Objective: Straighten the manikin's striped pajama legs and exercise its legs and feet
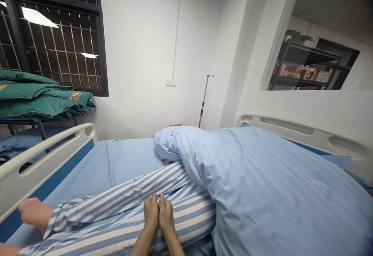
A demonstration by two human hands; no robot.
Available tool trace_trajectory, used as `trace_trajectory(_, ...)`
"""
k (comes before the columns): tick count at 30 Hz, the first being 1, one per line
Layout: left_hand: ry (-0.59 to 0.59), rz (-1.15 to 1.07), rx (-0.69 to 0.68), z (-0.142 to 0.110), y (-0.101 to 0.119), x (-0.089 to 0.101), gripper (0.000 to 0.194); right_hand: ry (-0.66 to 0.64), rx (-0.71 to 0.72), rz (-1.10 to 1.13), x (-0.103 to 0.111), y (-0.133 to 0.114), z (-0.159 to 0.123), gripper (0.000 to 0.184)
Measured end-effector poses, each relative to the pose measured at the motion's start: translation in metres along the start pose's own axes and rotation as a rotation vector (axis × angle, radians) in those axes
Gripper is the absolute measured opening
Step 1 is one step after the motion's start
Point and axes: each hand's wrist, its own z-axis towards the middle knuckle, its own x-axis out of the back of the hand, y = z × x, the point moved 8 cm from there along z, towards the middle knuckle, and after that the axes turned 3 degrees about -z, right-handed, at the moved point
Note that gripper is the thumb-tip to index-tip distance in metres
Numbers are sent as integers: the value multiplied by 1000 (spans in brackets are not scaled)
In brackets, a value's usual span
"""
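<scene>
My left hand (151, 211) and my right hand (166, 211) lie side by side, fingers forward, with their edges touching. Both rest on a limb in blue-and-white striped hospital clothing (125, 217), and neither holds anything. That limb belongs to a person lying on the bed and ends at the left in a bare foot or hand (34, 213); I cannot tell which. A light blue quilt (262, 186) covers the rest of the person and hides the upper body and head. Some skin (165, 160) shows at the quilt's far edge.
White rails (43, 158) stand on both sides of the hospital bed, which has a blue sheet (131, 158). Beyond are an IV pole (204, 102), a barred window (58, 38), folded green blankets (35, 96) on a neighbouring bed, and a shelf (305, 67) seen through an interior window.
</scene>
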Motion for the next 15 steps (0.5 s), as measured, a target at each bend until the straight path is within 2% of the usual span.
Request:
trace_trajectory(4,68,217,-141,-13,1,10,36,-11,27,-61,-1,-5,-5,52)
trace_trajectory(15,33,361,-169,-13,7,8,33,-75,20,-191,-5,-11,0,61)
